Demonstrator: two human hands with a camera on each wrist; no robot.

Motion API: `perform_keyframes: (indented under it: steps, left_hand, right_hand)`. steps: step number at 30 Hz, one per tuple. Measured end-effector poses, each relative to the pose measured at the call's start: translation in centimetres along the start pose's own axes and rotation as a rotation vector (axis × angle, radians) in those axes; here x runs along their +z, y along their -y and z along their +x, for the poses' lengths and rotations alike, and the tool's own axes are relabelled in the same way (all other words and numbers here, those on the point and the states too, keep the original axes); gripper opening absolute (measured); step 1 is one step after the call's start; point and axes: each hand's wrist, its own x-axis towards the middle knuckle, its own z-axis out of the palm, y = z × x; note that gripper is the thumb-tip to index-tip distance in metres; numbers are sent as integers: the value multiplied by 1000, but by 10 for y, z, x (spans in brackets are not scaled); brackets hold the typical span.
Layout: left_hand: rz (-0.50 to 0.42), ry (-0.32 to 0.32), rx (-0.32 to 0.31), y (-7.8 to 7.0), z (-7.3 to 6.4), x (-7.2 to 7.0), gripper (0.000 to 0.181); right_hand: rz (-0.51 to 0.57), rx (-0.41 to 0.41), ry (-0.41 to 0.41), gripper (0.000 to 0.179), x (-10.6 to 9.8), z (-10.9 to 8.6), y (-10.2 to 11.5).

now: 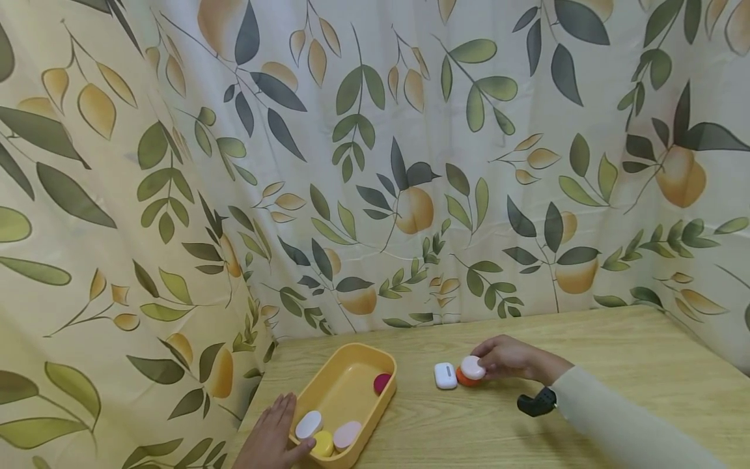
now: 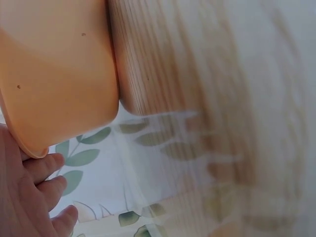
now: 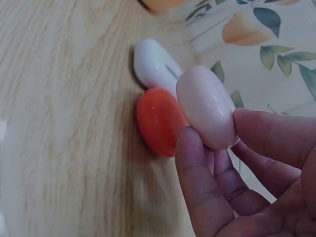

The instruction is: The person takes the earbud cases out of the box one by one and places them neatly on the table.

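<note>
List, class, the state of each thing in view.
Yellow tray, upright, open-topped
Red piece, in tray
White piece, in tray
Yellow piece, in tray
Lilac piece, in tray
White case, lying on the table
Orange piece, on the table, beside the case
Pale pink piece, held in the right grip
Left grip, touching the tray's rim
Curtain, hanging

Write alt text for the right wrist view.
The right hand pinches a glossy pale pink disc. Close by on the wood-grain table lie an orange disc and a white case, with leaf-patterned fabric behind.
</note>
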Motion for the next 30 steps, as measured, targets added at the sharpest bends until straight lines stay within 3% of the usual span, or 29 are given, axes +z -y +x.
perform_keyframes:
  steps: [13,30]
  left_hand:
    - [-8,16,-3,-3,-1,-2,89]
    - [-17,4,-9,-2,-2,-1,89]
  right_hand:
    - [12,30,-27,37,-9,-12,-6]
    - [28,35,-53,37,-24,-13,-18]
